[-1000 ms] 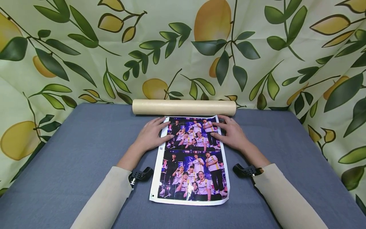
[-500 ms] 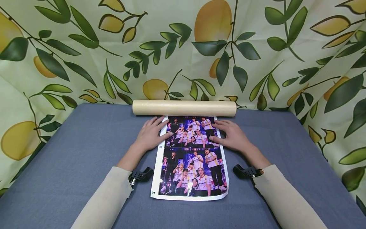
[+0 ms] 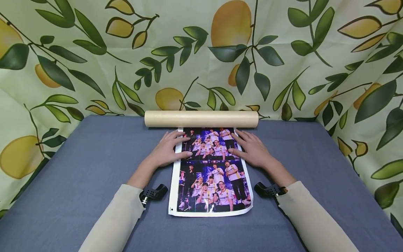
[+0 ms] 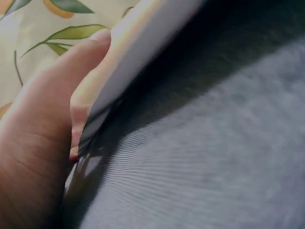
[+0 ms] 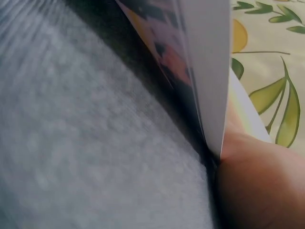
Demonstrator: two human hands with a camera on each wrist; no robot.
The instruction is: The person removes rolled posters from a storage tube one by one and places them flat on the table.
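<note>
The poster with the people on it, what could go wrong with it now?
The poster might roll crooked onto the cardboard tube, since the left hand and right hand press only its side edges. Its loose near edge could curl or crease. The tube may roll off toward the leafy cloth.

Glossy photo poster (image 3: pixel 210 171) flat on grey cloth, far edge touching cardboard tube (image 3: pixel 201 119)

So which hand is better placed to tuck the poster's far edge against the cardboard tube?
Neither clearly: left hand and right hand both rest on the glossy photo poster, about equally near the beige cardboard tube.
</note>
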